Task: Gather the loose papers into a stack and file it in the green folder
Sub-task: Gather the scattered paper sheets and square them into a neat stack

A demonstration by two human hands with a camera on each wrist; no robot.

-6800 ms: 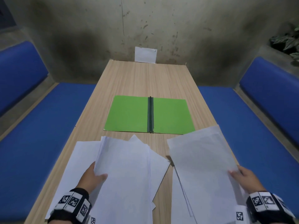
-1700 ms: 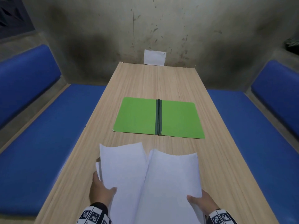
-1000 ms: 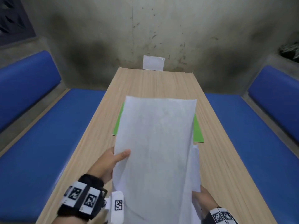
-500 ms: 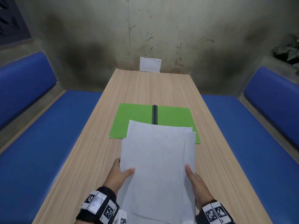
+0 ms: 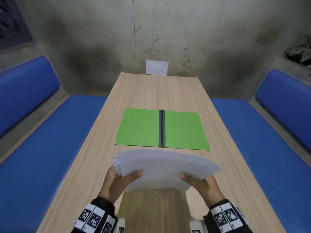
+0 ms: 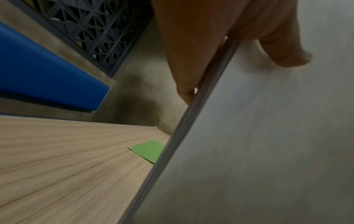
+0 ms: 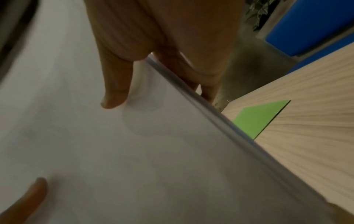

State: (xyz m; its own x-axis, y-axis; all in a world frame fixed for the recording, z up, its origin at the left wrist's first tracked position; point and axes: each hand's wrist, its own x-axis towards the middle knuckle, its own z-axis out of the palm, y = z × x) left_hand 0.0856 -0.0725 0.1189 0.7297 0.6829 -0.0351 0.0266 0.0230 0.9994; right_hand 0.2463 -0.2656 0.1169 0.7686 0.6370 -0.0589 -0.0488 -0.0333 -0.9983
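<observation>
I hold a stack of white papers (image 5: 165, 167) in the air above the near part of the wooden table (image 5: 151, 91). My left hand (image 5: 121, 179) grips its left edge, thumb on top and fingers beneath. My right hand (image 5: 200, 182) grips the right edge the same way. The stack bows upward in the middle. The green folder (image 5: 143, 126) lies open and flat just beyond the stack, its dark spine (image 5: 162, 128) running away from me. The left wrist view shows the stack's edge (image 6: 191, 121) and a folder corner (image 6: 149, 150); the right wrist view shows the papers (image 7: 134, 151) and another folder corner (image 7: 256, 119).
Blue padded benches (image 5: 42, 157) (image 5: 269, 148) run along both sides of the table. A small white card (image 5: 156, 67) leans against the stained wall at the table's far end. A plant (image 5: 301, 52) sits at the upper right. A dark lattice grille (image 6: 91, 30) is on the left.
The loose sheets were gathered from the table into one stack. Over the last second the stack dropped from upright to nearly level and came back toward me, uncovering the folder.
</observation>
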